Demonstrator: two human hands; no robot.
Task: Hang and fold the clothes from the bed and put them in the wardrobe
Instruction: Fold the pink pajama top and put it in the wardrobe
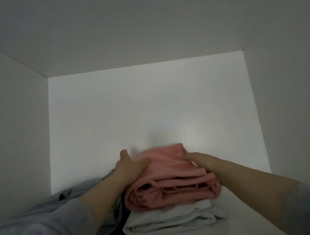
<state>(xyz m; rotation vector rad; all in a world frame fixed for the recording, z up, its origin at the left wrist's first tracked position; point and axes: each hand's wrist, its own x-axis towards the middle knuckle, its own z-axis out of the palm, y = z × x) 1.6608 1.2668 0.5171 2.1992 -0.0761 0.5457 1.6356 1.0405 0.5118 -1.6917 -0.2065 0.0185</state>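
Pink folded garment (171, 178) is already in the wardrobe, sitting on top of a white folded garment (168, 220) on the shelf (246, 194), with some grey clothes (83, 185) just beside the stack. Left hand (129, 167) lies against its left side, fingers straight and thumb across the top. Right hand (196, 158) rests flat on the right of the top, fingers relaxed, so neither is really gripping. Looks like the placing step, squaring up the pile. Next I'd guess let go gently so the stack doesn't topple, then head back for more.

Both hands (132, 165) (197, 159) rest on folded pink garment (170, 176).
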